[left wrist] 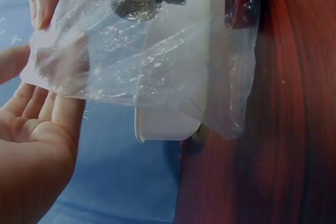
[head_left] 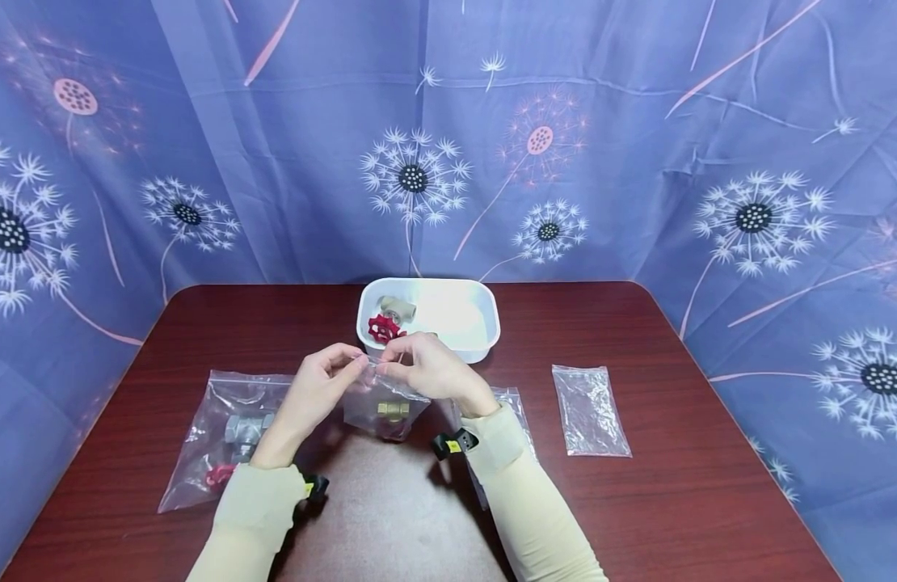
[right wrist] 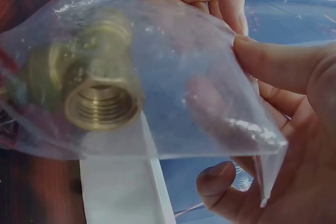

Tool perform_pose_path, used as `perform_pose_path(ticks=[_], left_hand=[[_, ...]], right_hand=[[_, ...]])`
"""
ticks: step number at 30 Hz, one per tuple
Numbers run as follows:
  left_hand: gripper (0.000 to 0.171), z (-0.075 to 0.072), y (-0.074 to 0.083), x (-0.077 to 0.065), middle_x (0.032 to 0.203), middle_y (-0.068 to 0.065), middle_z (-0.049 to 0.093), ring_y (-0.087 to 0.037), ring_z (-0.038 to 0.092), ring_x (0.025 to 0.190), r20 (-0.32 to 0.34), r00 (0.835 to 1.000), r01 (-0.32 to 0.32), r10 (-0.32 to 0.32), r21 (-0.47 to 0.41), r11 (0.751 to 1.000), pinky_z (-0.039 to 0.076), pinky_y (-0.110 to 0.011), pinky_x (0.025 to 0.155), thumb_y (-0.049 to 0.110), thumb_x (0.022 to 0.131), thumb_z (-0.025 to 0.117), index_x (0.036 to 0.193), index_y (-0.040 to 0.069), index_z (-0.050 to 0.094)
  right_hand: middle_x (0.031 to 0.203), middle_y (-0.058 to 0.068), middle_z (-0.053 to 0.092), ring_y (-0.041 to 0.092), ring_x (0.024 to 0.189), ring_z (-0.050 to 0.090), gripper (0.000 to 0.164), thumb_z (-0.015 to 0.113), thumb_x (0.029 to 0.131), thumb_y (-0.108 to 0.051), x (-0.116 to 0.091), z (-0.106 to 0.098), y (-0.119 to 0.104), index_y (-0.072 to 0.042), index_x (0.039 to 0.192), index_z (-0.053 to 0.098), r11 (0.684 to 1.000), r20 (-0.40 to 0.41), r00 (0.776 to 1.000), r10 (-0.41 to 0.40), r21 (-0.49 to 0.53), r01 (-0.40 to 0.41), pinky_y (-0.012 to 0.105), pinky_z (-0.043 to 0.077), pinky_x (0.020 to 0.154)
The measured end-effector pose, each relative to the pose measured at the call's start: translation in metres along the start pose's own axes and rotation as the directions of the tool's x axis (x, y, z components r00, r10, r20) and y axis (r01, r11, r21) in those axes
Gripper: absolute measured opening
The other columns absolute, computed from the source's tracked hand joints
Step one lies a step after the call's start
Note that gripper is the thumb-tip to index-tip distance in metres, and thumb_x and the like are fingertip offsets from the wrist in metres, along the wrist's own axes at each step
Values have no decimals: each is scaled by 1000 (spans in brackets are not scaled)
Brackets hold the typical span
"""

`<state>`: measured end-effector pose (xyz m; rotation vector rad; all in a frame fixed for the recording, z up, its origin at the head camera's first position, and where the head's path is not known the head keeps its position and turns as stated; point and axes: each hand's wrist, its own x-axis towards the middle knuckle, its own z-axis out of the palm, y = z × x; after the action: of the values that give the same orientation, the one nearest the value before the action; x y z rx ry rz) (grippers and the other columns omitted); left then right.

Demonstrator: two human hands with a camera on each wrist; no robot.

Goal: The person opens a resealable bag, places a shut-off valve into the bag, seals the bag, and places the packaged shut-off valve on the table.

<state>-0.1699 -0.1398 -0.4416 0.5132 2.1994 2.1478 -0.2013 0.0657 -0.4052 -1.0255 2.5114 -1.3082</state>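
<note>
closest on my feed are the two cream sleeves (head_left: pixel 263 505), each with a black wrist camera (head_left: pixel 445 445). left of them on the reddish-brown table (head_left: pixel 681 501) lies a clear zip bag (head_left: pixel 194 453) with a grey metal valve (head_left: pixel 245 431) and its red handle (head_left: pixel 220 474). another clear bag (head_left: pixel 517 412) lies partly under the right forearm; i can't make out whether anything is in it. well off to the right, a small flat bag (head_left: pixel 592 412) lies by itself.

a little farther out i see the left hand (head_left: pixel 321 392) and right hand (head_left: pixel 430 368) close together, each pinching the top edge of a clear plastic bag (head_left: pixel 363 412) between thumb and fingers. inside, low down, hangs a brass valve (head_left: pixel 393 411) with a red handwheel (left wrist: pixel 243 1).

just beyond sits a white tray (head_left: pixel 459 319); at its left end are a beige valve fitting (head_left: pixel 399 309) and a red wheel handle (head_left: pixel 385 328). behind everything hangs a blue dandelion-print curtain (head_left: pixel 310 178).
</note>
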Motion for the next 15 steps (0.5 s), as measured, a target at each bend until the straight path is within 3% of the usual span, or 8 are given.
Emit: perform_pose_path(ticks=[5,15], left_hand=[[26,-1,0,0,92,-22,67,-17,70,72,-10,999,33,-33,41,999,57,-33,70,8,97,61,110,-14,56],[16,-2,6,0,84,-22,68,-16,68,69,-35,999,19,-15,116,993,55,-29,67,6,97,61,100,-9,62]], right_hand=[[64,-8,57,7,62,51,12,69,92,-13,0,1,0,-14,81,70,1000,-6,1000,20,-6,-20,24,42,57],[59,-6,55,6,52,48,14,69,92,-14,-1,0,1,-14,79,68,998,2,998,66,16,-66,24,41,51]])
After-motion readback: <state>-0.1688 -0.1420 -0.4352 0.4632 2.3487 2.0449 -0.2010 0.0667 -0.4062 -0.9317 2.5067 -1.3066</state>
